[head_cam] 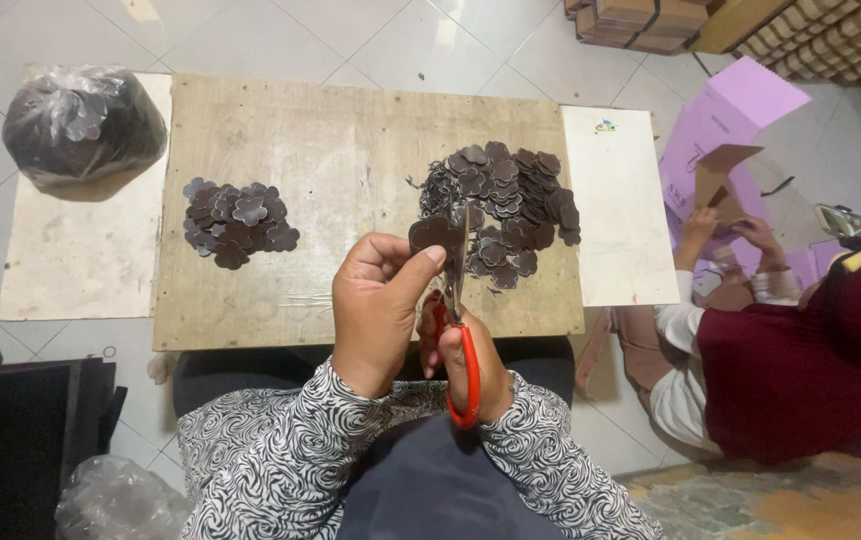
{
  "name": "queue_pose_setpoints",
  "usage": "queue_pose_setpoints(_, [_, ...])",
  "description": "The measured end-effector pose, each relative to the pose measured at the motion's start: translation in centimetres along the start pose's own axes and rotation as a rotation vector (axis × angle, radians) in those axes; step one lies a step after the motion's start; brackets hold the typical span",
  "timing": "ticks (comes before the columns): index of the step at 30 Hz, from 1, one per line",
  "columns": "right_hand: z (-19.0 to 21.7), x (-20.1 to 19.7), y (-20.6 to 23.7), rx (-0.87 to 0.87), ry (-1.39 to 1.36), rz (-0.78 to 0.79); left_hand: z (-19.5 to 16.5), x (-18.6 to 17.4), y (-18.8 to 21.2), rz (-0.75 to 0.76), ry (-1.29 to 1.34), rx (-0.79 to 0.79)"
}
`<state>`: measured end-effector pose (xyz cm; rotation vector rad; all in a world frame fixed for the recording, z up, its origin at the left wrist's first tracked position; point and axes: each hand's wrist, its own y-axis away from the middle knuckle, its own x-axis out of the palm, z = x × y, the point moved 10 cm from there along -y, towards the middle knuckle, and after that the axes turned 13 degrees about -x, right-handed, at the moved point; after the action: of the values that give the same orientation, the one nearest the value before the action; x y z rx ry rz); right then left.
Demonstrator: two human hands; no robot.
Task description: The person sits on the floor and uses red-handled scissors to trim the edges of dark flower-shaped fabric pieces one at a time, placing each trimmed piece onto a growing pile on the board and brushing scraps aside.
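A dark brown flower-shaped piece (pixel 434 234) was found pinched in the left hand (pixel 378 310), held just short of the larger uncut heap (pixel 505 205) on the wooden board (pixel 350 140). The red-handled scissors (pixel 462 330) were gripped in the right hand (pixel 465 365), blades pointing away toward that heap and meeting the piece's right edge; the smaller pile (pixel 238 222) lay well left of the heap

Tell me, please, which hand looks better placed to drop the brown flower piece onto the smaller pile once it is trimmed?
Probably the left hand: it pinches the brown flower piece, and the smaller pile lies on its side. The right hand is occupied with the red-handled scissors.
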<state>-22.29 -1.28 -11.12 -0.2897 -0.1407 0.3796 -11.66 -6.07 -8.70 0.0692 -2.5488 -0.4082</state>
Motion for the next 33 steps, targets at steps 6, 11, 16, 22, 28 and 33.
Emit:
queue_pose_setpoints(6, [-0.7, 0.0, 0.5, 0.077, -0.093, 0.021, -0.3, -0.3, -0.3, 0.039, -0.018, -0.008])
queue_pose_setpoints(11, [-1.2, -0.1, 0.8, 0.131, -0.128, 0.03, -0.3, -0.8, -0.6, 0.073, -0.04, -0.033])
queue_pose_setpoints(16, [-1.7, -0.2, 1.2, 0.16, -0.155, 0.04, -0.2, -0.9, -0.9, 0.085, -0.055, -0.047])
queue_pose_setpoints(22, [-2.1, -0.5, 1.5, 0.187, -0.135, 0.072, -0.1, -1.2, -1.4, 0.108, -0.09, -0.085])
queue_pose_setpoints(28, [-2.7, -0.7, 1.9, 0.222, -0.136, 0.084, -0.1, -1.4, -1.8, 0.161, -0.091, -0.086])
queue_pose_setpoints(33, [-2.8, -0.6, 2.0, 0.208, -0.133, 0.094, 0.1, -1.6, -2.2, 0.175, -0.119, -0.089])
